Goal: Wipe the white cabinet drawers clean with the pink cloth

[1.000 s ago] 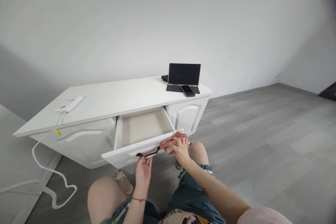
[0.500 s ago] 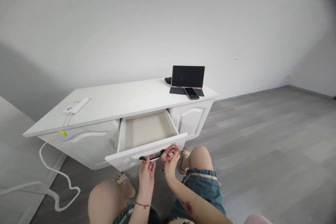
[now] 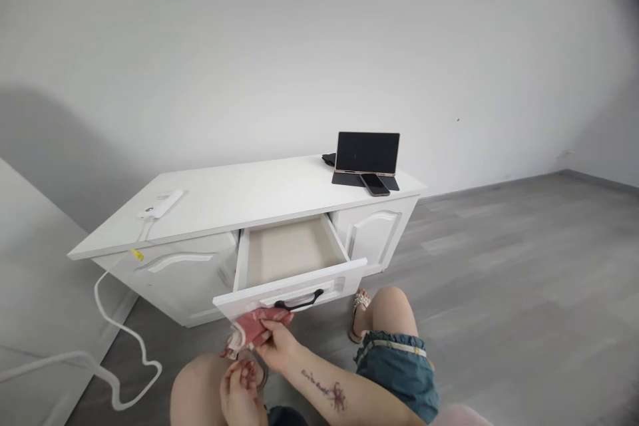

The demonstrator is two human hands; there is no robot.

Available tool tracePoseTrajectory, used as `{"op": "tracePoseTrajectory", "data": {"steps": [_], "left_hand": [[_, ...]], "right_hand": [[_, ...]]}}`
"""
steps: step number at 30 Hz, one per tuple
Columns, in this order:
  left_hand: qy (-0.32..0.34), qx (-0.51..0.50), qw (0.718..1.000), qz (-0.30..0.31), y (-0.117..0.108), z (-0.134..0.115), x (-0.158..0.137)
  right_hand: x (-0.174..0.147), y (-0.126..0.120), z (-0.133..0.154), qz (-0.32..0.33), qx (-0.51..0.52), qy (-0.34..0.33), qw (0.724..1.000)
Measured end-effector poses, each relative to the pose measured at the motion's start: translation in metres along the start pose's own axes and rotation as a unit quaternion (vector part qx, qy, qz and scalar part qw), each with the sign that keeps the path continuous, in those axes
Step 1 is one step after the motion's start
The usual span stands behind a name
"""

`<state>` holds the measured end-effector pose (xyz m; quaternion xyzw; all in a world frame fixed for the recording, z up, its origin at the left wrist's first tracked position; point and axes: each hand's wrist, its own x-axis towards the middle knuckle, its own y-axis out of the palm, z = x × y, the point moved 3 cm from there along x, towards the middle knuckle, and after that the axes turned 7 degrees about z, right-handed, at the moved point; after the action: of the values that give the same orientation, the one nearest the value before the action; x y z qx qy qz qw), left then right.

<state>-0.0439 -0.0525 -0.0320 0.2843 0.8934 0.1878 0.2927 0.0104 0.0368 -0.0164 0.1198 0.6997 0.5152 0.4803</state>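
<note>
Gripping cloth in right hand, with left hand half-open; could snag cloth on handle if pulled sideways.

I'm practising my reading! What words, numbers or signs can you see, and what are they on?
No text can be read clearly.
Right forearm: a line of writing, too blurred to read.
White device: a dark round mark, too small to make out.
Yellow tag: too blurred to show any writing.
</note>
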Motion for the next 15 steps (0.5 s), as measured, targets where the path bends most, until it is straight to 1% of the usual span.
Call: {"op": "tracePoseTrajectory", "data": {"steps": [1,3,5,7,10,12,15], "left_hand": [[-0.006,0.001,1.0,-0.009,-0.004,-0.002,0.004],[-0.045,0.001,0.999,-0.018,-0.005,-0.002,0.009],[-0.104,-0.005,0.994,-0.014,0.004,0.003,0.012],[-0.159,-0.011,0.987,0.022,0.021,0.01,0.012],[-0.194,-0.01,0.975,0.111,0.057,0.02,0.006],[-0.205,-0.008,0.968,0.145,0.079,0.024,0.0],[-0.23,-0.017,0.957,0.179,0.104,0.024,-0.01]], "right_hand": [[-0.002,0.01,-0.005,0.025,0.025,0.035,0.999],[-0.008,0.028,-0.008,0.07,0.047,0.084,0.993],[-0.021,0.042,-0.003,0.11,0.043,0.097,0.988],[-0.038,0.052,0.009,0.133,0.042,0.083,0.987],[-0.065,0.057,0.034,0.141,0.065,0.073,0.985],[-0.078,0.055,0.055,0.14,0.067,0.061,0.986],[-0.09,0.046,0.088,0.145,0.027,0.019,0.989]]}}
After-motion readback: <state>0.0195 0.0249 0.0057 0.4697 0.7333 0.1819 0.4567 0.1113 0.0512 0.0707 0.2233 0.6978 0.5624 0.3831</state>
